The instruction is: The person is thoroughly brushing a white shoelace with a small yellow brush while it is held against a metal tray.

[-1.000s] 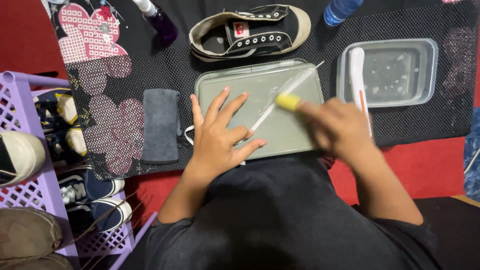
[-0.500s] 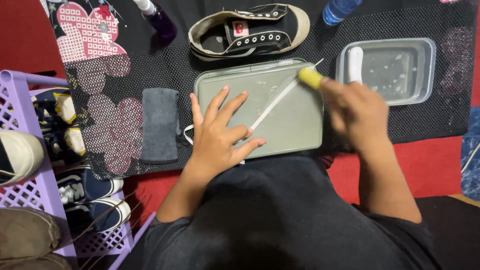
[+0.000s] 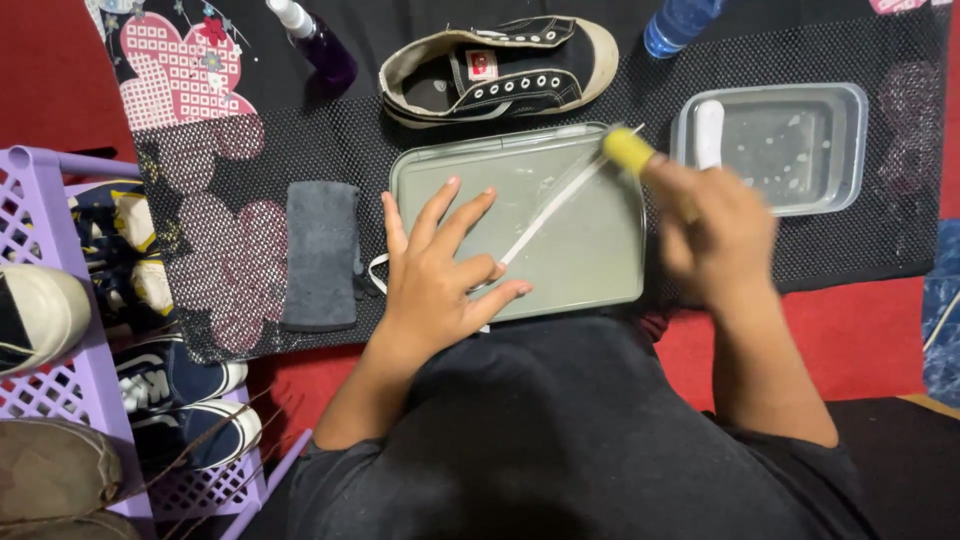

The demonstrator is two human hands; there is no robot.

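My right hand (image 3: 715, 235) had slid its yellow-headed brush (image 3: 628, 150) to the tray's (image 3: 590, 270) far right corner, fingers clamped on the handle. My left hand (image 3: 440, 275), fingers spread, pinned the white shoelace (image 3: 545, 210) flat; I judged steady pressure and strokes along the lace best.

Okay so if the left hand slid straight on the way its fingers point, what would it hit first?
The left hand lies flat on the grey tray, fingers aimed up and to the right. Going straight on, it would probably cross the white shoelace first, then the tray's far rim and the black sneaker beyond.
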